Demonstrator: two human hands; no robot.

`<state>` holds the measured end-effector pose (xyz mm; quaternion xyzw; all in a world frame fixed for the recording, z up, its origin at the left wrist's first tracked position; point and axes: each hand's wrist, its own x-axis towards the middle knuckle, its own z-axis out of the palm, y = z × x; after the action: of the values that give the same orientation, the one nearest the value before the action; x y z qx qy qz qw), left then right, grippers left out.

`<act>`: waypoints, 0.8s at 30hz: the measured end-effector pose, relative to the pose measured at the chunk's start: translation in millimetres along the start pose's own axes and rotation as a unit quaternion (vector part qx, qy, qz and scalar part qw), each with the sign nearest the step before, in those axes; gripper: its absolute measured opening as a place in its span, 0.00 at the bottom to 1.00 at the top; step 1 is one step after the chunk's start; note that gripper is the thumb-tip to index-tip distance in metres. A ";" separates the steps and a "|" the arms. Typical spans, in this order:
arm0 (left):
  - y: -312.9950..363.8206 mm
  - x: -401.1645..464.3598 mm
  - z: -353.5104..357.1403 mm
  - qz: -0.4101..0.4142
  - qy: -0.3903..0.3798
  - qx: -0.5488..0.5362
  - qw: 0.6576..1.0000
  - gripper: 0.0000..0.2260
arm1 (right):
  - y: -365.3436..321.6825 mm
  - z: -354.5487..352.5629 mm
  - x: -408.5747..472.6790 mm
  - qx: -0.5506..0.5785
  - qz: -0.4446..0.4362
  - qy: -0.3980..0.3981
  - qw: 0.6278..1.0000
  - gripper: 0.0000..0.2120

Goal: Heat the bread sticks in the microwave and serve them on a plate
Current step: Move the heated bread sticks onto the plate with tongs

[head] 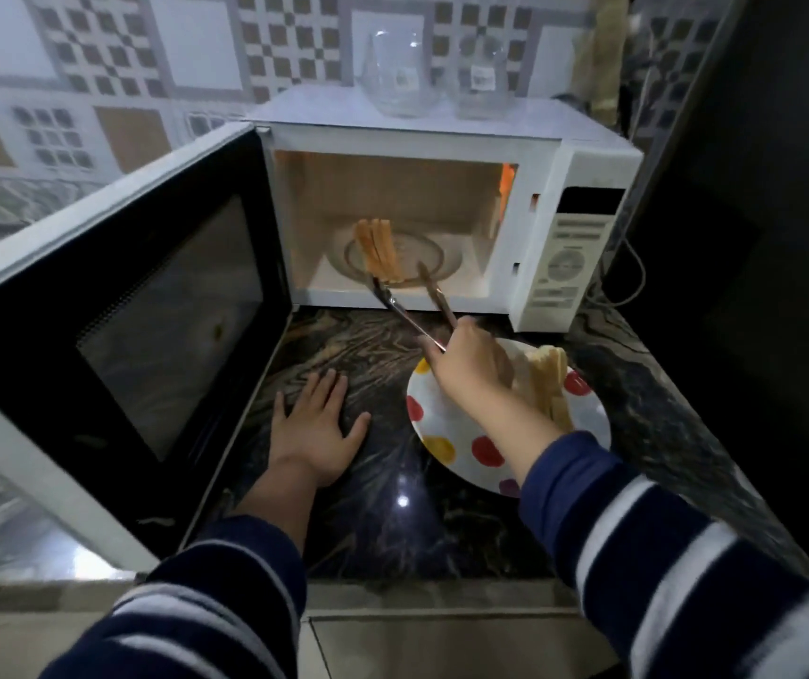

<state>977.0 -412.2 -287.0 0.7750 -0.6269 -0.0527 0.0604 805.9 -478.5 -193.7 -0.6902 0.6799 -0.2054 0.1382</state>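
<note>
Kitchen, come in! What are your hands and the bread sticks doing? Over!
Left hand flat on counter. Right hand holds tongs, open, at sticks in microwave. More sticks on plate. Door open, nothing blocking.

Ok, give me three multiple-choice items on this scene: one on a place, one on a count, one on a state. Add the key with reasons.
1. Where is the left hand?
A. flat on the counter
B. on the microwave door
C. on the plate

2. How many glass bowls stand on the microwave?
A. none
B. two
C. four

3. How is the microwave door?
A. closed
B. removed
C. swung wide open

Key: 1 A, its fingers lie spread on the dark stone; 2 B, two clear bowls sit side by side on top; 3 C, the door stands out to the left, showing bread sticks inside, which the right hand reaches for with tongs.
</note>
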 end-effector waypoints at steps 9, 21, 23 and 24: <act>-0.4 7.3 5.3 -0.006 0.020 -0.014 1.000 0.33 | -52.9 33.9 77.1 0.028 0.017 -0.009 0.999 0.20; -1.7 7.3 8.3 0.001 0.030 -0.028 0.999 0.34 | -43.3 38.8 83.0 0.052 0.028 0.022 0.998 0.19; -1.7 7.3 8.4 0.001 0.032 -0.029 0.999 0.34 | -39.3 34.9 80.7 0.068 0.034 0.019 0.997 0.18; -1.5 7.4 8.4 0.001 0.032 -0.028 0.999 0.34 | -36.4 32.3 78.8 0.077 0.035 0.018 0.996 0.18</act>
<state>978.7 -419.4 -295.6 0.7738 -0.6235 -0.0452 0.1020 852.5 -558.4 -197.4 -0.6496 0.6883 -0.2647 0.1852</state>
